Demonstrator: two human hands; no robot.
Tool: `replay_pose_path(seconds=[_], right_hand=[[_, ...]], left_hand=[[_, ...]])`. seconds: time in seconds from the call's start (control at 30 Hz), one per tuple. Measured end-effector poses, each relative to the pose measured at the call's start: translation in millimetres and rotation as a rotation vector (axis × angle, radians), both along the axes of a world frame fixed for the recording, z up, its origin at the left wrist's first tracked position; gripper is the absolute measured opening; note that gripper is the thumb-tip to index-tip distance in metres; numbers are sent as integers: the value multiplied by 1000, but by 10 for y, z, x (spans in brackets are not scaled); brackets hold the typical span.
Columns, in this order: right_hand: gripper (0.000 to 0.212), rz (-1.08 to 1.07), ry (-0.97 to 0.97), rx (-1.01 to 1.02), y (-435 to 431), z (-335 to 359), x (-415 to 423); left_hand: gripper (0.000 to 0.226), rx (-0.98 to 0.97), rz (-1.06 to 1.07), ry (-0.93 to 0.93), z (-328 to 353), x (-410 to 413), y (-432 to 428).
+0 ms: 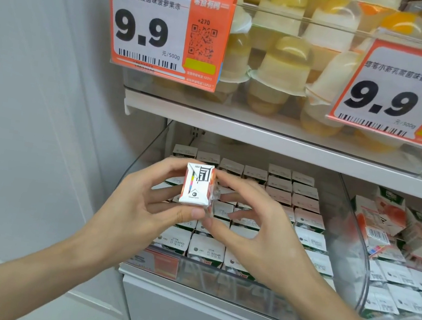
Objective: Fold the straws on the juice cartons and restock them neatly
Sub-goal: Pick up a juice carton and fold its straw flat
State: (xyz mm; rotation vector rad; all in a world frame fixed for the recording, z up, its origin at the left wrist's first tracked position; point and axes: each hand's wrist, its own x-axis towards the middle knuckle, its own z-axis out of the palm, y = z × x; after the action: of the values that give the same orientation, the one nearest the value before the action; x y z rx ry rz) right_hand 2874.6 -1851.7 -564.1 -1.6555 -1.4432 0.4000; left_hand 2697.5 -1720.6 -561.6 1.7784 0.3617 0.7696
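Two hands, left hand (141,201), right hand (257,223), pinching carton (197,184)

Straw (214,195) blurry, poss. part-hidden

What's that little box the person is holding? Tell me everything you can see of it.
The juice carton is a small, paper-looking box, its white folded end facing the camera, printed with a black mark, a colour strip and a logo; orange shows on its sides. A straw in clear wrap lies along its right side. The left hand grips it top and bottom; the right hand pinches its straw side. It is held above the clear bin.
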Motion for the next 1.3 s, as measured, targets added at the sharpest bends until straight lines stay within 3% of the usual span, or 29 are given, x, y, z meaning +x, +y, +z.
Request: replay_pose_path(seconds=[0.33, 0.43, 0.6, 0.77, 0.9, 1.03, 1.17, 1.3], right_hand=[[60, 13, 25, -87, 38, 0, 92], [55, 16, 241, -92, 61, 1, 120], [61, -7, 369, -76, 52, -3, 233], [69, 74, 600, -112, 85, -11, 200], [63, -76, 769, -4, 184, -33, 235], [39, -273, 503, 85, 372, -16, 313], [38, -348, 271, 146, 654, -19, 344], [42, -373, 37, 26, 867, -55, 322]], left_hand=[[45, -46, 5, 24, 24, -1, -10], [57, -119, -33, 45, 31, 15, -7], [53, 151, 110, 196, 23, 8, 83], [51, -33, 92, 139, -33, -15, 175], [62, 28, 99, 219, -51, -17, 177], [79, 285, 156, 368, -72, -92, 141], [67, 365, 179, 373, -70, -149, 117], [46, 367, 94, 369, -108, -206, 123]])
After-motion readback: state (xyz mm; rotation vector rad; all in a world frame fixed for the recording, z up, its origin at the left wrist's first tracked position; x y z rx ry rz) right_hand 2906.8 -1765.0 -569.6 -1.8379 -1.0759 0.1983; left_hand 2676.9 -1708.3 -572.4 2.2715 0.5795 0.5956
